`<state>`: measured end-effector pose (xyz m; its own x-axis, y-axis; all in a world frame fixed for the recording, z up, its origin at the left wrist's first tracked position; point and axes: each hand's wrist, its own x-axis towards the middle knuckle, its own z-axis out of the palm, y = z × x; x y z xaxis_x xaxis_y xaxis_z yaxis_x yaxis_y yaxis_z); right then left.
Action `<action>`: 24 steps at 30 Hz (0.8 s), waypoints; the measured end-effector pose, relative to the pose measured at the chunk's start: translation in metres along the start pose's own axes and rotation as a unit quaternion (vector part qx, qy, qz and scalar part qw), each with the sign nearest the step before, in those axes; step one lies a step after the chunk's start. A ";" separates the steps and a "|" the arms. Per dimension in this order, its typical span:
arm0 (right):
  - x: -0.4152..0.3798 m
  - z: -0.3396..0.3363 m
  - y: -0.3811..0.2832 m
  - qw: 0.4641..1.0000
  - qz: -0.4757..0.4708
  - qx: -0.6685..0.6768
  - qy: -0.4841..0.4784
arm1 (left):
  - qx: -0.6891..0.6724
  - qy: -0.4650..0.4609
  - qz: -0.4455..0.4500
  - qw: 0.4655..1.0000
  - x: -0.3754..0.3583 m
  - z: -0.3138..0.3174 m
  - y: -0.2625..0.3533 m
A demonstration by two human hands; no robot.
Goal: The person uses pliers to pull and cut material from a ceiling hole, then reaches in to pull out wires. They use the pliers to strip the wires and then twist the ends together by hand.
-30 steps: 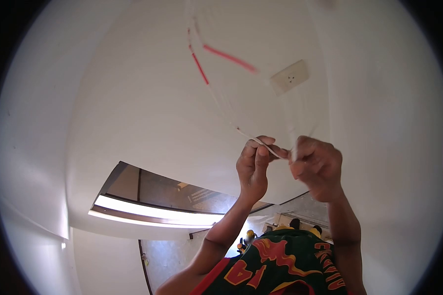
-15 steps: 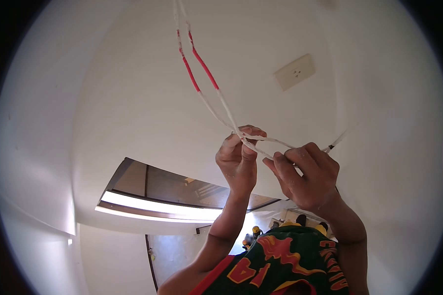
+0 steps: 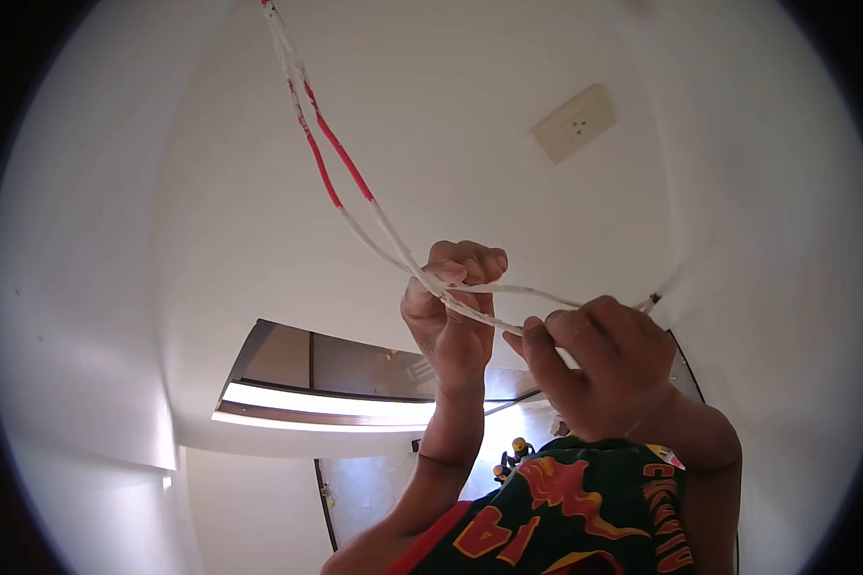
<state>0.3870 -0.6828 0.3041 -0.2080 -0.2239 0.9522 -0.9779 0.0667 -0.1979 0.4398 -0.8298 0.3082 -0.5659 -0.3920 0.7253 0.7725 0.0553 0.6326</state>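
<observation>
Two thin white cables with red sections (image 3: 340, 158) hang from the top left and come together at my left hand (image 3: 451, 311). Its fingers are pinched around them where they meet. To the right, my right hand (image 3: 599, 364) has its fingers bent round the continuing white strands (image 3: 508, 289), close to my left hand. The strands lie slightly apart between the hands. Past my right hand, a cable end with a dark band (image 3: 654, 299) shows near the wall. My right fingers partly hide the strands they hold.
A cream outlet plate (image 3: 575, 125) is on the pale surface at upper right. A long window-like opening (image 3: 355, 369) with a bright strip lies at lower left. Below the hands are a dark green shirt (image 3: 575, 498) and people with yellow headgear (image 3: 518, 448) in the distance.
The view has shifted, and the upper cables now appear farther left. My left hand sits slightly left in view, my right hand slightly lower and to the right. Both keep their hold.
</observation>
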 end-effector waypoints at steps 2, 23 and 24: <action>-0.001 0.007 0.008 0.995 0.042 0.087 0.027 | 0.066 -0.003 0.037 0.997 0.004 -0.001 0.000; -0.009 0.045 0.036 0.674 0.327 0.648 -0.134 | 0.247 -0.023 0.004 0.969 0.010 0.002 0.010; -0.010 0.046 0.038 0.676 0.327 0.646 -0.134 | 0.207 -0.054 0.011 0.977 0.011 0.000 0.007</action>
<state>0.3508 -0.7229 0.2760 -0.4302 -0.7380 0.5198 0.1619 -0.6296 -0.7599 0.4392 -0.8333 0.3205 -0.5950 -0.2885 0.7502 0.6147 0.4380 0.6560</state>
